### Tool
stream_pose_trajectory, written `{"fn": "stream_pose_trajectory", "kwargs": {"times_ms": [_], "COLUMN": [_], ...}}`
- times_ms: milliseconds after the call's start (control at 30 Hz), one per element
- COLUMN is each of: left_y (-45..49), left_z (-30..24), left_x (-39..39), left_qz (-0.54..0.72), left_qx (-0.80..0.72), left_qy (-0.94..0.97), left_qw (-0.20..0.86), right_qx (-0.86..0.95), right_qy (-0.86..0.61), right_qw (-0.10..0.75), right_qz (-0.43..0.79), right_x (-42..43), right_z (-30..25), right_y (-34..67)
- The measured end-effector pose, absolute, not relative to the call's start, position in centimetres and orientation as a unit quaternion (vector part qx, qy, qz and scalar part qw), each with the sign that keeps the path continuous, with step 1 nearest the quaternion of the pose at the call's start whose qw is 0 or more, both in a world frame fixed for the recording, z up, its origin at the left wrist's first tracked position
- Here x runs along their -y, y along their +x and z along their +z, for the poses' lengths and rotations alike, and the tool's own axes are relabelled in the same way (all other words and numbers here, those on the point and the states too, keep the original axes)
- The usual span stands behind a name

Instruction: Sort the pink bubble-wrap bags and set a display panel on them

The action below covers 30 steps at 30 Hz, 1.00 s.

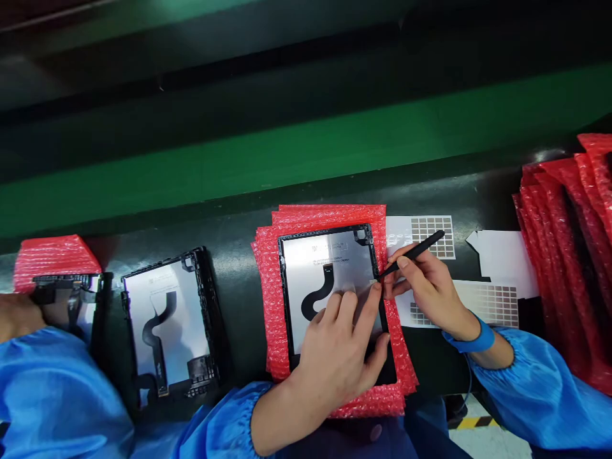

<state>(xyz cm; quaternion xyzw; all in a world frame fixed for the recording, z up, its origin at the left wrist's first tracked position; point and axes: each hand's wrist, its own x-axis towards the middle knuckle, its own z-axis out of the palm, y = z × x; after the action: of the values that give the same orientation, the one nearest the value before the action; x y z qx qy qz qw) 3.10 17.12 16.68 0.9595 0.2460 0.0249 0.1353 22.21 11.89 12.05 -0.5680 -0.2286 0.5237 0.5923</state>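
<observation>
A tablet back panel (329,261) with a black frame, silver inside and a curved black flex cable lies on a stack of red bubble wrap (272,293). My left hand (342,347) rests flat on the panel's lower right, fingers spread, index tip at the right edge. My right hand (425,287) pinches black tweezers (414,253), whose tip touches the panel's right edge next to my left index finger. Both arms wear blue sleeves; a blue strap circles my right wrist.
A second similar panel (167,322) lies to the left. Further left, another person's hand (16,315) holds a third panel on red wrap. Sheets of small grid stickers (433,236) lie right of the panel. Red bubble-wrap sheets (568,255) are stacked at far right. A green conveyor (287,153) runs behind.
</observation>
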Motion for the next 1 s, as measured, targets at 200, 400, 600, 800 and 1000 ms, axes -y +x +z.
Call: {"fn": "stream_pose_trajectory", "kwargs": {"times_ms": [200, 400, 600, 800, 1000], "left_y": [3.1, 3.3, 3.6, 3.6, 3.5], "left_z": [16.2, 16.1, 16.0, 16.0, 16.0], "left_x": [-16.9, -17.2, -17.3, -17.1, -17.1], "left_qz": [0.035, 0.046, 0.037, 0.026, 0.041], "left_qx": [-0.254, -0.247, -0.254, -0.250, -0.246], "left_qy": [0.956, 0.959, 0.960, 0.962, 0.964], "left_qw": [0.140, 0.130, 0.116, 0.102, 0.092], "right_qx": [0.212, 0.265, 0.304, 0.290, 0.285], "right_qy": [-0.594, -0.664, -0.727, -0.741, -0.744], "right_qw": [0.615, 0.595, 0.494, 0.481, 0.479], "right_qz": [0.473, 0.368, 0.368, 0.368, 0.370], "right_x": [-12.2, -8.3, -3.4, -3.3, -3.3], "right_z": [12.5, 14.4, 13.1, 11.9, 12.0], "right_y": [23.5, 25.3, 24.3, 24.1, 24.0]}}
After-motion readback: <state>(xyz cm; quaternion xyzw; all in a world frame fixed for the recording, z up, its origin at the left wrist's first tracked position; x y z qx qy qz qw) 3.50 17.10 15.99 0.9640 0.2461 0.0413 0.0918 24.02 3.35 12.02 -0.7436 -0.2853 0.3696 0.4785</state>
